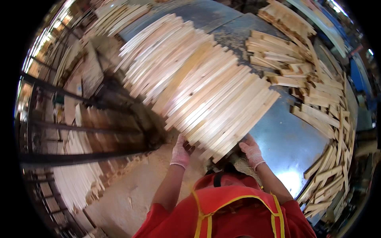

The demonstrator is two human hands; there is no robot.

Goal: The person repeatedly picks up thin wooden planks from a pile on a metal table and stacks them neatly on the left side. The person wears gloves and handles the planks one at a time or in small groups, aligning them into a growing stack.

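Note:
A wide row of pale wooden strips (214,99) lies side by side on the metal table, its near ends uneven and partly jutting past the table's edge. My left hand (181,153), in a pinkish-white knit glove, is closed at the near ends of the strips, fingertips partly hidden. On the other side, my right hand (251,151), gloved alike, is closed against the near right corner of the row, its thumb toward the outermost strip. The hands press on the strips from both sides. One darker yellowish strip (184,75) crosses the middle of the row.
The blue-grey metal table (274,127) carries a loose heap of short wood pieces (317,95) along its right side. More strips (119,18) lie at the far left. Dark metal bars (79,158) and stacked wood (79,174) stand at left, above a sawdust-covered floor (131,190).

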